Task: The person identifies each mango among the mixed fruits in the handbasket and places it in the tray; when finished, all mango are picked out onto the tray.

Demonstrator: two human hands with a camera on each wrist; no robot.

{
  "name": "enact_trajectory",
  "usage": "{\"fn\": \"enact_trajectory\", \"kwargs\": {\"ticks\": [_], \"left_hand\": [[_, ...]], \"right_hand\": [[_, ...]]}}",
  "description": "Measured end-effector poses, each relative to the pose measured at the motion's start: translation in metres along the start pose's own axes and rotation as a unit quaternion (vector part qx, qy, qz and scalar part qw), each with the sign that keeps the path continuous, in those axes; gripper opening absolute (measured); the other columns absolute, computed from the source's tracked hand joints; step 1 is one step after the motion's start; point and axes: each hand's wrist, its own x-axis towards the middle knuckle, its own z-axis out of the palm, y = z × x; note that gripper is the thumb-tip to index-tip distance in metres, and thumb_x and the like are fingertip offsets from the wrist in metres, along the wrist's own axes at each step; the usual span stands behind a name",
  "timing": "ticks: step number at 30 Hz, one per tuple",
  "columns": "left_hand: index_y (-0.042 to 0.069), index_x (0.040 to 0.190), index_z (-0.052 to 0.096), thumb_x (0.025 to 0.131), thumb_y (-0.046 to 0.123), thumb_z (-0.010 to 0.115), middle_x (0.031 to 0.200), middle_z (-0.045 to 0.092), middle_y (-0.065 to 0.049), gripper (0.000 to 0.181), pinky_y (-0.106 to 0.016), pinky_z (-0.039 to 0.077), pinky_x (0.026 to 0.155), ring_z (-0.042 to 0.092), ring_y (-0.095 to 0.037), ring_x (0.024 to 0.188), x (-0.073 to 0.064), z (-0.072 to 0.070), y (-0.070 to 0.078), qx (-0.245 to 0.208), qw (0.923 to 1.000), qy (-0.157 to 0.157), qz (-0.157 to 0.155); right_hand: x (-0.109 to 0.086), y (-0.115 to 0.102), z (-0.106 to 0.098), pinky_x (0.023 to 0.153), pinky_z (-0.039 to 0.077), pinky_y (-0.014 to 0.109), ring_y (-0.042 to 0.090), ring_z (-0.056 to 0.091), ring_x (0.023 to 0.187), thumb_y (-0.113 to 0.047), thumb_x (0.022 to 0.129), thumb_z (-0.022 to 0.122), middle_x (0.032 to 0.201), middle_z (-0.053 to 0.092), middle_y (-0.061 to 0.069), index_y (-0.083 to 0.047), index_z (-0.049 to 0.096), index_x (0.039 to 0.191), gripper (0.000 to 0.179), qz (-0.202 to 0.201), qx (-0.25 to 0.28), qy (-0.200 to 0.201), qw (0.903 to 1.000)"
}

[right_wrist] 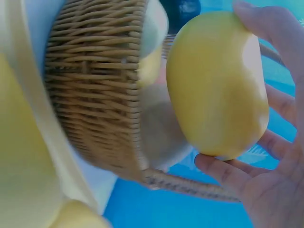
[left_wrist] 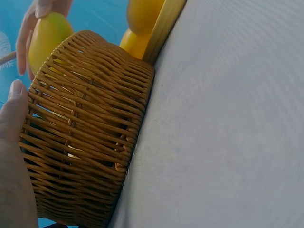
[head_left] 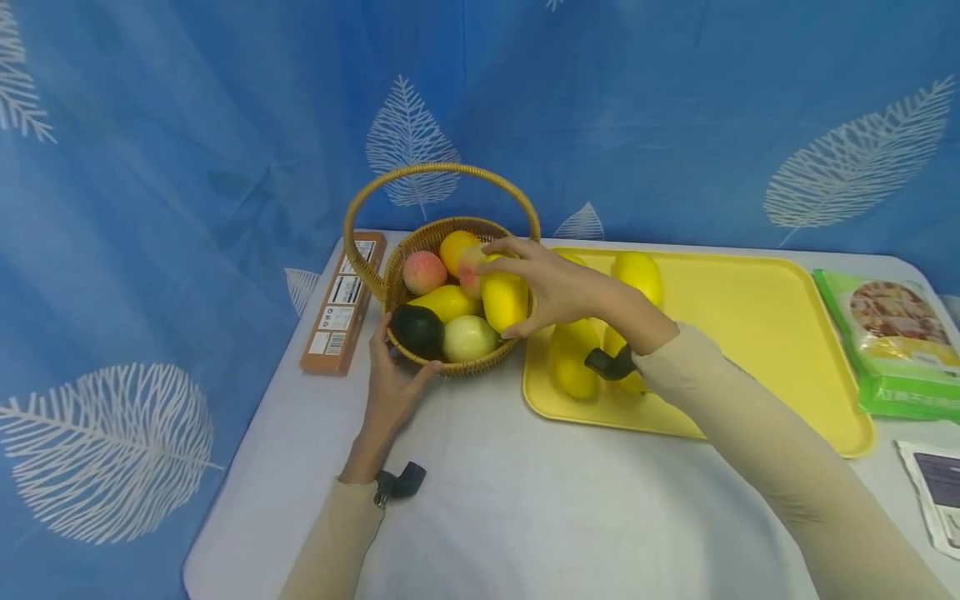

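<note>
My right hand (head_left: 555,283) grips a smooth yellow mango (right_wrist: 216,85) between thumb and fingers, over the right side of a wicker basket (head_left: 468,367). At the basket's front left, my left hand (head_left: 392,387) holds the wall, its thumb (left_wrist: 16,97) at the rim in the left wrist view. Inside the basket lie a pink-red peach (head_left: 424,272), an orange fruit (head_left: 457,248), another yellow fruit (head_left: 448,303), a dark green avocado-like fruit (head_left: 417,331) and a pale green round fruit (head_left: 469,338). A second peach-coloured fruit (head_left: 470,271) is partly hidden behind the held mango.
A yellow tray (head_left: 757,333) right of the basket carries several yellow mangoes (head_left: 573,367), partly covered by my right forearm. The tall basket handle (head_left: 442,167) arches above. An orange-brown box (head_left: 345,304) lies left; a green package (head_left: 900,342) and a white packet (head_left: 933,492) lie far right.
</note>
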Motion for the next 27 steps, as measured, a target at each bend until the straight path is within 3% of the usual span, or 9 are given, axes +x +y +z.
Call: {"fn": "enact_trajectory", "kwargs": {"ticks": [7,15,23,27], "left_hand": [[0.022,0.156,0.01,0.08,0.021,0.08,0.157,0.021,-0.012,0.104,-0.054,0.039,0.104,0.033,-0.03,0.136,-0.002,0.001,-0.002,0.001,1.0,-0.003,-0.002],[0.027,0.156,0.009,0.083,0.029,0.078,0.158,0.021,-0.011,0.1,-0.051,0.04,0.103,0.035,-0.028,0.135,-0.003,0.002,-0.001,0.018,0.9998,0.003,-0.003],[0.026,0.156,0.009,0.083,0.032,0.078,0.158,0.021,-0.009,0.1,-0.05,0.04,0.103,0.034,-0.028,0.135,-0.003,0.002,-0.001,0.016,0.9999,0.002,-0.007],[0.027,0.156,0.009,0.083,0.034,0.078,0.16,0.018,-0.008,0.1,-0.053,0.038,0.106,0.031,-0.028,0.139,-0.004,0.002,-0.001,0.016,0.9998,0.003,-0.011]], "right_hand": [[-0.008,0.006,0.009,0.11,0.035,0.056,0.033,0.032,0.139,-0.045,0.072,0.085,0.155,0.03,0.009,-0.021,0.051,0.14,0.08,0.012,0.013,0.004,0.9998],[-0.027,-0.001,-0.001,0.113,0.031,0.057,0.032,0.019,0.148,-0.046,0.072,0.084,0.157,0.03,0.005,-0.02,0.048,0.143,0.084,0.013,0.017,0.024,0.9995],[-0.069,0.0,-0.015,0.109,0.037,0.054,0.029,0.03,0.143,-0.043,0.071,0.087,0.156,0.03,0.003,-0.019,0.046,0.144,0.088,0.018,0.001,0.061,0.998],[-0.098,0.019,-0.025,0.106,0.037,0.059,0.034,0.032,0.14,-0.037,0.07,0.088,0.158,0.025,0.007,-0.016,0.043,0.145,0.09,0.064,0.014,0.086,0.9942]]}}
